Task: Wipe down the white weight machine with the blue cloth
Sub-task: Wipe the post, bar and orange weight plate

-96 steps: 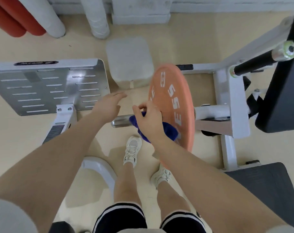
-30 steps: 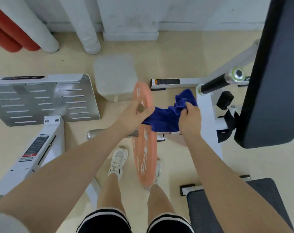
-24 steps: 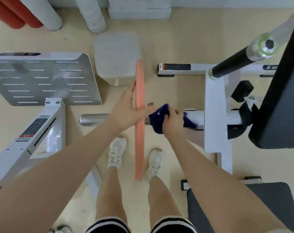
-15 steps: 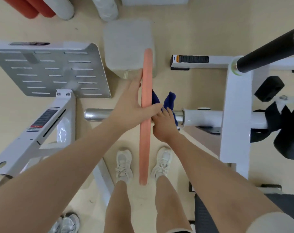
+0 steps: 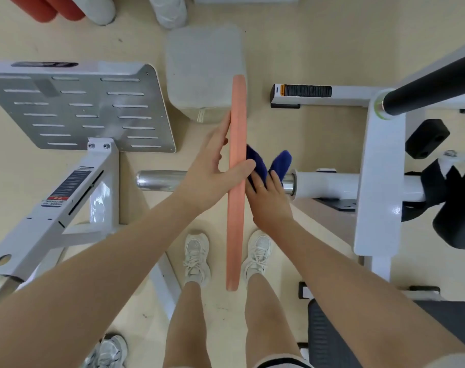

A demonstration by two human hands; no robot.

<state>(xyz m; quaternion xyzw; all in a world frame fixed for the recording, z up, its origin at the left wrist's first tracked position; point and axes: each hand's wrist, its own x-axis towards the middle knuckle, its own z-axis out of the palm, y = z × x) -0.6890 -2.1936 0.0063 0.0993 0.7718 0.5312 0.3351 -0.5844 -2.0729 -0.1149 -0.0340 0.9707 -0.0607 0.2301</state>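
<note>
The white weight machine (image 5: 382,181) stands at the right, with a white arm ending in a chrome sleeve (image 5: 159,179) that runs left. An orange weight plate (image 5: 236,181) sits edge-on on that sleeve. My left hand (image 5: 212,171) lies flat against the plate's left face, thumb hooked over its rim. My right hand (image 5: 265,197) presses the blue cloth (image 5: 265,163) around the sleeve just right of the plate, fingers over the cloth. Part of the cloth sticks up beyond my fingers.
A slotted metal footplate (image 5: 80,107) on a white frame (image 5: 53,208) fills the left. A grey block (image 5: 204,70) lies on the floor beyond the plate. A black-gripped handle (image 5: 433,86) and black pads (image 5: 457,224) are at the right. Another person's shoe (image 5: 106,351) shows bottom left.
The cloth went from spread out near the white upright to bunched on the sleeve beside the plate. My right hand slid left against the plate; my left hand stayed on the plate.
</note>
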